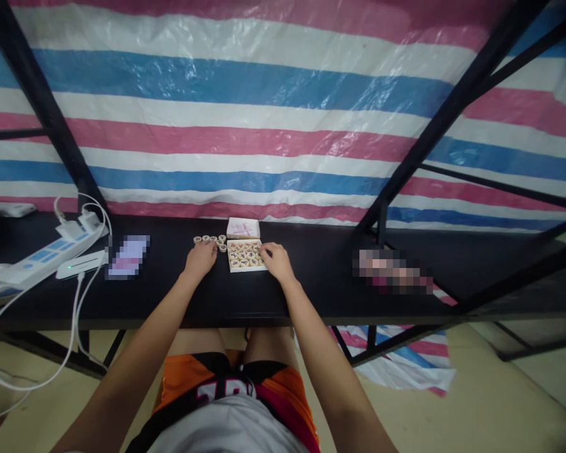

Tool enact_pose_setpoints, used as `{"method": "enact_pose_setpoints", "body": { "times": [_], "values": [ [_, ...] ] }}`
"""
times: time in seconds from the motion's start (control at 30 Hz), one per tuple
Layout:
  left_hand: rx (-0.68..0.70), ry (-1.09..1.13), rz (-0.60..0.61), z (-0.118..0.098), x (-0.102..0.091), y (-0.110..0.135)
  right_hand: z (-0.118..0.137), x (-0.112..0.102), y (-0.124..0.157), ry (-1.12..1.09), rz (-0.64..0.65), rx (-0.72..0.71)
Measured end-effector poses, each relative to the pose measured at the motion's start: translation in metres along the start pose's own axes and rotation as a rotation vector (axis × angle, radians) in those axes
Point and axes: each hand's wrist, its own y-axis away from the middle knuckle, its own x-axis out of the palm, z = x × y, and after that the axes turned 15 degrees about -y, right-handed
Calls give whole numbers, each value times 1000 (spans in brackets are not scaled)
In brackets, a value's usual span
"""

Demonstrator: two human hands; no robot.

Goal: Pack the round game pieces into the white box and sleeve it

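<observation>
A small white box (248,269) filled with rows of round xiangqi pieces (244,255) lies on the black table in front of me. Several loose xiangqi pieces (205,239) sit to the left of the box, some close against its side. My left hand (200,261) lies palm down just in front of the loose pieces, fingers stretched toward them; its fingertips are partly hidden. At the box's right edge, my right hand (277,261) has thumb and fingertips closed around a xiangqi piece. Behind the box rests its lid (243,228), inner side up.
On the left are a power strip (47,258) with plugs, a white device (81,263) with cables and a blurred phone (128,257). A blurred object (391,272) lies at the right. Black metal bars (419,148) and a striped plastic sheet (245,138) border the table (330,277).
</observation>
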Motion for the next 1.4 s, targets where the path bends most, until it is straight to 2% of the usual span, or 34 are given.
{"method": "enact_pose_setpoints", "body": {
  "times": [0.17,0.3,0.43,0.53,0.7,0.83,1.0,1.13,1.23,1.4],
  "values": [
    [-9,-10,1,0,0,0,6,2,1,29,97,-56],
    [7,14,-51,1,1,-1,9,1,1,85,128,-59],
    [188,150,-153,-3,2,-1,14,-1,3,106,91,-78],
    [337,306,-209,-10,3,0,22,0,6,58,59,-159],
    [434,509,-244,-19,7,2,38,3,13,-67,162,-336],
    [455,565,-264,-19,6,2,43,5,16,-111,210,-414],
    [466,601,-260,-20,0,4,41,8,15,-125,182,-430],
    [467,622,-252,-21,1,4,41,6,14,-130,147,-382],
    [447,595,-282,-19,4,1,38,2,13,-133,60,-309],
    [296,453,-283,-9,7,-6,23,-2,7,-142,-37,-214]
  ]
}}
